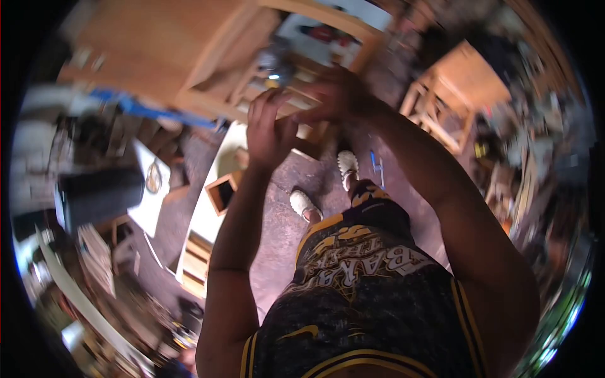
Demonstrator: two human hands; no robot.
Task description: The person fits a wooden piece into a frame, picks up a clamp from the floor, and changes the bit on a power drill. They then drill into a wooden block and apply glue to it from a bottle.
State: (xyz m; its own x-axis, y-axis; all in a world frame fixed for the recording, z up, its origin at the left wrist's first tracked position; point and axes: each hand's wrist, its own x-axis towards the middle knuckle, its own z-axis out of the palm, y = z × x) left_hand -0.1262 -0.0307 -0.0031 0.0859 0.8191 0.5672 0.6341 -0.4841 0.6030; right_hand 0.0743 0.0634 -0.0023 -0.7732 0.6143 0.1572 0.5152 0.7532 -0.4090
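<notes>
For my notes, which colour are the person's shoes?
The shoes are off-white, best seen in the head view.

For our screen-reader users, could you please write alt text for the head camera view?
A person's bare left hand and right hand are close together at a large, light-brown wooden frame; blur hides whether they grip anything. Below, white shoes stand on a dark, stained floor, with light-brown wooden furniture to the right.

My only view looks from my head, facing down past my jersey (353, 296) to my shoes (301, 201), tilted.
</notes>
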